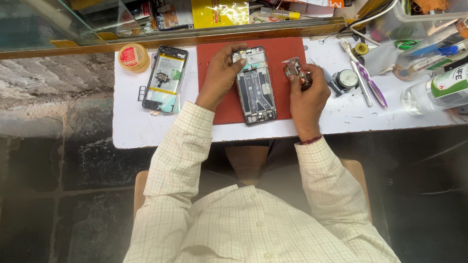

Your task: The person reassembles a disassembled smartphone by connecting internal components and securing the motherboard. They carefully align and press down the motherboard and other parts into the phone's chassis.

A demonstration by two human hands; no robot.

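The left hand (220, 73) pins the opened phone frame (255, 85) flat on the red mat (280, 53); the right hand (307, 92) pinches a small metal part (296, 70) just beside it. Holding the frame steady seems wise. Farther left lie a round yellow tin (133, 57) and a yellow-labelled battery (165, 78).

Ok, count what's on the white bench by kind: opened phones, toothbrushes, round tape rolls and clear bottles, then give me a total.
Opened phones: 2, one on the red mat under the left hand, phone, and one beside the mat
Toothbrushes: 2
Round tape rolls: 1
Clear bottles: 1
Total: 6
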